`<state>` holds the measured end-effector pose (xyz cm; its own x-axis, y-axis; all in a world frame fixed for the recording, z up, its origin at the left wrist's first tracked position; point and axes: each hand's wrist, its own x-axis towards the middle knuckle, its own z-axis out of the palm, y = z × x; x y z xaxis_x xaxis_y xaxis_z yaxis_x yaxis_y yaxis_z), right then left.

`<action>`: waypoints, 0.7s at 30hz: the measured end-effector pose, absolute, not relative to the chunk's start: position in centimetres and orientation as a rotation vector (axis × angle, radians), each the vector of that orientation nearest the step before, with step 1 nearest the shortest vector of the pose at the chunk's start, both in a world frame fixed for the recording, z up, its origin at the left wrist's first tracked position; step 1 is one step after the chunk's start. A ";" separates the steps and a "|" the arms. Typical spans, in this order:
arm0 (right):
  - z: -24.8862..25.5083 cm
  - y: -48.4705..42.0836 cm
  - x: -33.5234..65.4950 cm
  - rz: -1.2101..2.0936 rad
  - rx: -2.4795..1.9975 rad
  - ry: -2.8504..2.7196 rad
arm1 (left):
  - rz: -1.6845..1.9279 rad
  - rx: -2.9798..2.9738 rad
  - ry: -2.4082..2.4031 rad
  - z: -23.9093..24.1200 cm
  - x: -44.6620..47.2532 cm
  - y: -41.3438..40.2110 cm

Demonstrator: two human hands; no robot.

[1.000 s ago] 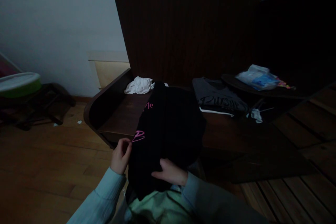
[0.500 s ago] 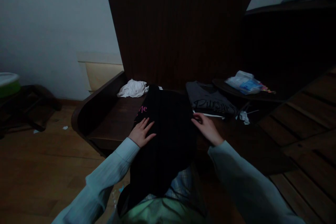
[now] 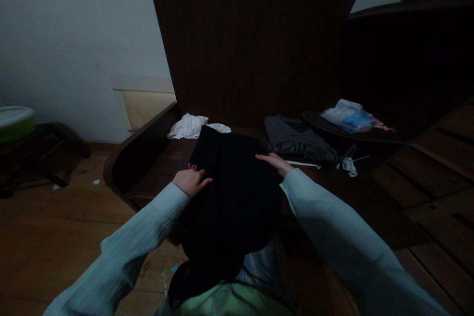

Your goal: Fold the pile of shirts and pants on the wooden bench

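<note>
A black garment with pink lettering lies across the dark wooden bench and hangs down toward my lap. My left hand rests on its left edge beside the pink letters, fingers curled down onto the cloth. My right hand lies flat on the garment's right edge, fingers stretched out toward the middle. Both arms are in pale blue sleeves.
A crumpled white cloth lies at the bench's back left. A folded grey printed shirt sits to the right, near a dark tray with a plastic packet. A green-and-white basin stands far left on a low stand.
Both hands left the garment's near end and moved out onto the bench. They now lie farther up the cloth on its two sides, and the left fingers have curled.
</note>
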<state>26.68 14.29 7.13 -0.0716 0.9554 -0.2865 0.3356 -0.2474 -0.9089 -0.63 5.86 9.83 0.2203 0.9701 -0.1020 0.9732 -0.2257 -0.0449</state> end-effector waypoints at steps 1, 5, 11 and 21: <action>7.5 14.8 26.3 1.207 -1.687 -1.523 | -0.062 2.467 1.899 9.6 -0.6 6.9; 10.0 16.2 24.7 0.619 -1.947 -1.887 | 0.431 2.636 1.443 7.6 -0.1 10.6; 12.1 14.7 18.5 0.115 -1.975 -2.394 | 0.647 2.124 1.070 5.2 1.1 14.7; 9.4 9.0 18.4 0.282 -1.628 -2.601 | 0.518 2.087 1.388 6.4 1.8 17.9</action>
